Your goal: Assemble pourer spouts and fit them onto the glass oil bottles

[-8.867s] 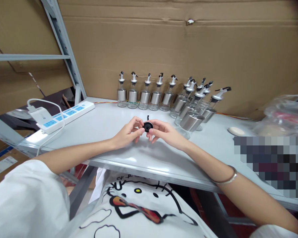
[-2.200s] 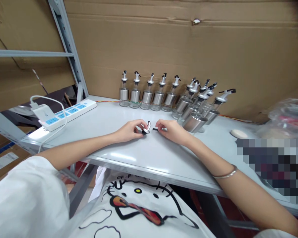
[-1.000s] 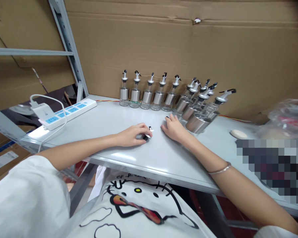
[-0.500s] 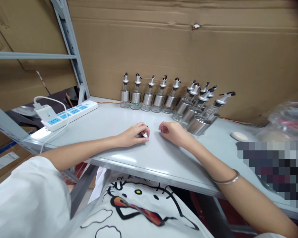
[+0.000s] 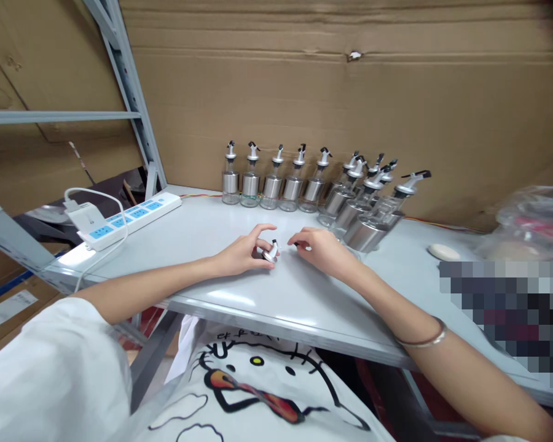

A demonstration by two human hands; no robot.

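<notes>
My left hand is closed on a silver pour spout with a black tip. The spout sits between the thumb and lower fingers, while the index finger stretches out above it. Across a small gap, my right hand pinches a small black piece, mostly hidden by the fingers. Both hands are low over the grey table. Beyond them stand several glass oil bottles with steel bands and pour spouts. The nearest bottle on the right is just behind my right wrist.
A white power strip with a plugged-in charger and cable lies at the left. A cardboard wall rises behind the bottles. At the right are a white oval object and clear plastic bags. A metal shelf post stands back left.
My left index finger has lifted and straightened, and the spout now shows more upright in that hand. My right hand has shifted slightly left, with its fingers stretched further toward the spout.
</notes>
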